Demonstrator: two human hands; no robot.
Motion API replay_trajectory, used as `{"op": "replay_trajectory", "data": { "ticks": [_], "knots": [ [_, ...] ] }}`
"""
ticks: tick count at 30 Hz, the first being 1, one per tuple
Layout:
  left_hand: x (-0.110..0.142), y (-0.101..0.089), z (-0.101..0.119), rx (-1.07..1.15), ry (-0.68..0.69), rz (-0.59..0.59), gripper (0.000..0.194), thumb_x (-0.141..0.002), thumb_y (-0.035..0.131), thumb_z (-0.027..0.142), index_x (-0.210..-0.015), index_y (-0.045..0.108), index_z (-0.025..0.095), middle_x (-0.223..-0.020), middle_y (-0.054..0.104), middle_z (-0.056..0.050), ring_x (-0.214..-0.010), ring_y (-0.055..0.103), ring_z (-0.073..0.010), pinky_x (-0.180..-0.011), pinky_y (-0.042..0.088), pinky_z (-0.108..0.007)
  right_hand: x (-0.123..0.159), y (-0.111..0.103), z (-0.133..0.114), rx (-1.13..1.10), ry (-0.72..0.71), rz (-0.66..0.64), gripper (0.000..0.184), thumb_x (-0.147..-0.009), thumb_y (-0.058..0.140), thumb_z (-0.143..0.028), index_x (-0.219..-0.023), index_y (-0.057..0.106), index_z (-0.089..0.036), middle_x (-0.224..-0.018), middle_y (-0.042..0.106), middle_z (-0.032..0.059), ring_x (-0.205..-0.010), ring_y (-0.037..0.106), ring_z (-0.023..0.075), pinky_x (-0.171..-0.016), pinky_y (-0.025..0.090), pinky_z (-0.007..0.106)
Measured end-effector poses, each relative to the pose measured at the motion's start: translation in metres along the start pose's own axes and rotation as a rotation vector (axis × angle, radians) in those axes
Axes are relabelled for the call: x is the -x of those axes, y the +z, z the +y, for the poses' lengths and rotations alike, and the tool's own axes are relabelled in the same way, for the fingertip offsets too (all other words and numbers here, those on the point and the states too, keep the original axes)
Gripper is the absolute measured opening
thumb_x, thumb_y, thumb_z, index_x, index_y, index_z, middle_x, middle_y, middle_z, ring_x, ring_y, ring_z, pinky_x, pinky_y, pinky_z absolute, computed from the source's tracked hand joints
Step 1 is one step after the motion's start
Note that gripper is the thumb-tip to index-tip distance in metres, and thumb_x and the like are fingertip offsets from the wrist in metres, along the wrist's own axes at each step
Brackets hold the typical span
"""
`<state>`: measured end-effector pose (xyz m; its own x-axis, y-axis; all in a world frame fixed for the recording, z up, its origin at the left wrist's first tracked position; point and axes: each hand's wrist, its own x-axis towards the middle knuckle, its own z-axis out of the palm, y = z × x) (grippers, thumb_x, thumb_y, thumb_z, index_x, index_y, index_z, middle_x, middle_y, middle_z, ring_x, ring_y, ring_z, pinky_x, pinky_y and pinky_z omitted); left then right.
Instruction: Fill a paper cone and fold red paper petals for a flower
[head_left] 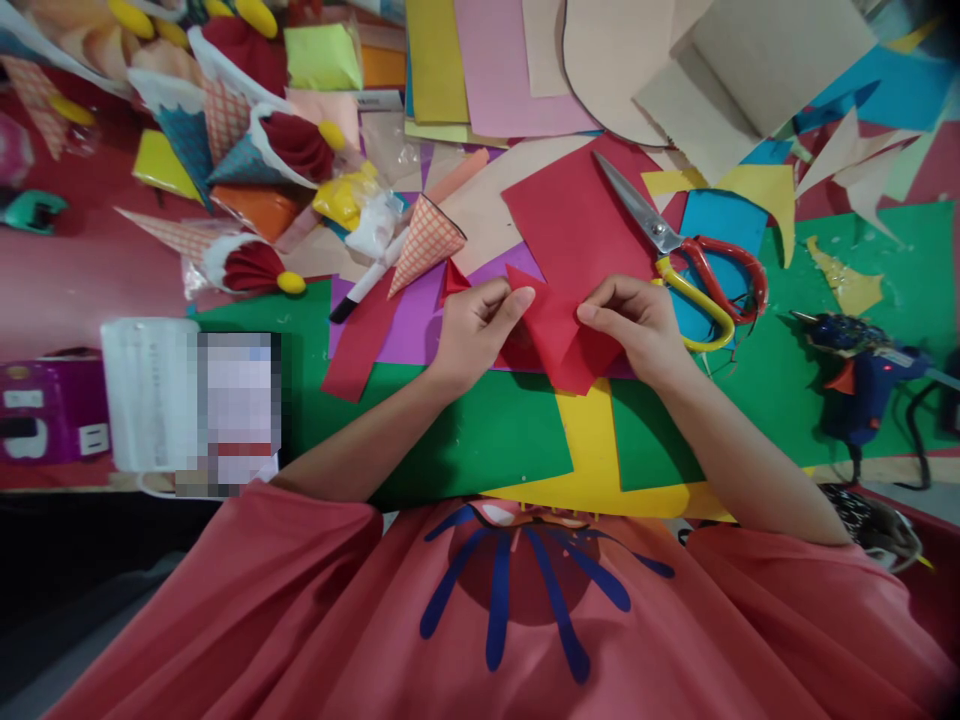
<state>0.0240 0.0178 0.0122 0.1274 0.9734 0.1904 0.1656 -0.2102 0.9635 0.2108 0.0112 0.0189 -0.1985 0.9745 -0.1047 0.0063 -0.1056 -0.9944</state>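
Red folded paper (566, 345) hangs between a person's two hands at the near side of a crowded craft table (52, 260), just above a green sheet (465, 440). The left hand (480, 325) pinches its left edge, thumb pressed against bent fingers, while the right hand (634, 325) grips the opposite side in a similar pinch, the two hands held apart. Behind the fold lies a larger red sheet (577, 220), with scissors (665, 238) resting open-handled to the right, one loop red and the other yellow, over a piece of blue paper (720, 220). Left of the hands, a checked cone (427, 240) sits near a black-capped marker (371, 283) and a red strip (360, 350). Farther left, finished-looking cones (251, 268) with white trim, red frills and yellow tips crowd the upper corner. At far right, a blue glue gun (874, 385) rests on green, below a yellow scrap (847, 280). A white packet (154, 390) lies at left.
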Motion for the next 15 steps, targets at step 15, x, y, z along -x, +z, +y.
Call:
{"op": "replay_trajectory", "data": {
  "ticks": [15],
  "knots": [
    [0.0018,-0.0028,-0.0041,-0.070,0.009,-0.139,0.055,-0.090,0.049,0.058,-0.056,0.027,0.019,-0.053,0.021,0.006,-0.047,0.021,-0.0059,-0.041,0.020,-0.022,0.0021,0.0046,0.0023,-0.076,0.000,0.044,0.025,-0.074,0.074,-0.030,-0.062,0.056,-0.019,-0.061,0.058,-0.0037,-0.055,0.047,0.0074,-0.051,0.036,0.023]
  ]
}}
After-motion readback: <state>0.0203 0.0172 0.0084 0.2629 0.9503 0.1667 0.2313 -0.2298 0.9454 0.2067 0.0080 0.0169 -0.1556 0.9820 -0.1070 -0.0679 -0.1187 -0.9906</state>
